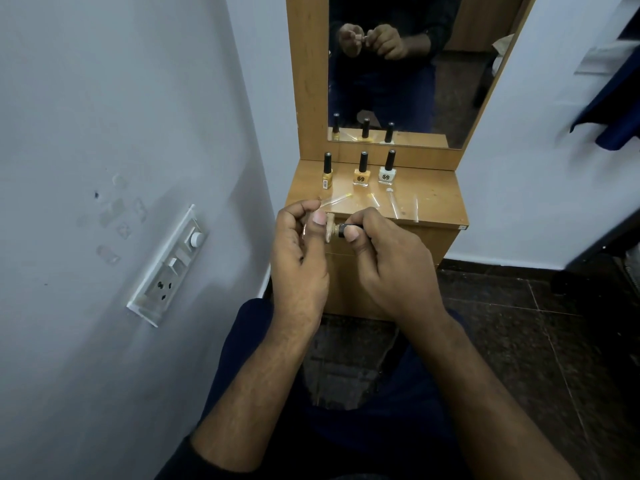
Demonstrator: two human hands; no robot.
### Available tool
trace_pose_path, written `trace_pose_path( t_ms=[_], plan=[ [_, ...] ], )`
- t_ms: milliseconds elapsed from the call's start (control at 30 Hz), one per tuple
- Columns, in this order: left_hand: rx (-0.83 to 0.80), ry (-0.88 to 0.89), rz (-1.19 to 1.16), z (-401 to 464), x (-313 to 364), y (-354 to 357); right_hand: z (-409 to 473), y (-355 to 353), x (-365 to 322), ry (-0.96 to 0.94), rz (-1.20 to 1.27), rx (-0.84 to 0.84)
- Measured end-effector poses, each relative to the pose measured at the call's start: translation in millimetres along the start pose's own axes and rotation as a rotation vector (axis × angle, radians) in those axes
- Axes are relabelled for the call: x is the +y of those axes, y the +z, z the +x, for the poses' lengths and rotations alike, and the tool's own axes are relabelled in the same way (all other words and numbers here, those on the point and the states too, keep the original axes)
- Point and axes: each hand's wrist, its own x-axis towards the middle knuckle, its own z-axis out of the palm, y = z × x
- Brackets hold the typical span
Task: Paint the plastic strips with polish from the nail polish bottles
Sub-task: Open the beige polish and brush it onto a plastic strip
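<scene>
Two hands meet in front of me: my left hand (299,244) grips a small nail polish bottle (329,227) tipped sideways, steadying it while my right hand (388,252) pinches its black cap (348,229), probably to unscrew it. The bottle looks beige and mostly hidden by my fingers. Beyond my hands, clear plastic strips (394,206) lie before three upright bottles (362,169).

Bottle body (330,231) mostly hidden inside left grip (299,258); label unreadable
</scene>
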Motion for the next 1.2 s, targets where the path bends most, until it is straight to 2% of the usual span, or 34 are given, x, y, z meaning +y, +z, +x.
trace_pose_path(
  t_ms=[167,333,433,533,600,700,900,1033,1200],
  plan=[
    [-0.019,0.016,-0.011,0.5,-0.5,-1.3,2.4,1.3,0.7,0.094,0.07,-0.015],
    [-0.049,0.061,0.044,0.8,-2.1,-3.9,6.7,-6.0,-3.0,0.261,0.228,-0.168],
    [-0.047,0.048,0.042,1.1,-4.3,-2.9,7.2,-7.7,-7.5,0.246,0.3,-0.151],
    [-0.003,-0.061,-0.031,-0.1,-4.5,-0.2,7.0,-5.7,-9.6,0.177,0.329,-0.184],
    [0.019,-0.133,-0.07,-0.3,-5.0,0.2,5.9,-3.1,-8.1,0.116,0.257,-0.209],
    [0.005,-0.156,-0.085,1.0,-7.1,-0.6,3.3,-0.6,-5.7,0.041,0.078,-0.116],
    [-0.01,-0.169,-0.202,-3.8,-3.5,1.8,6.9,-3.7,2.0,-0.058,-0.061,0.014],
    [-0.031,-0.099,-0.182,-7.4,0.8,4.7,8.1,-5.7,0.8,0.009,-0.042,0.066],
    [-0.066,-0.057,-0.167,-7.7,2.6,4.2,8.0,-8.8,-3.6,0.185,0.083,-0.038]
  ],
)
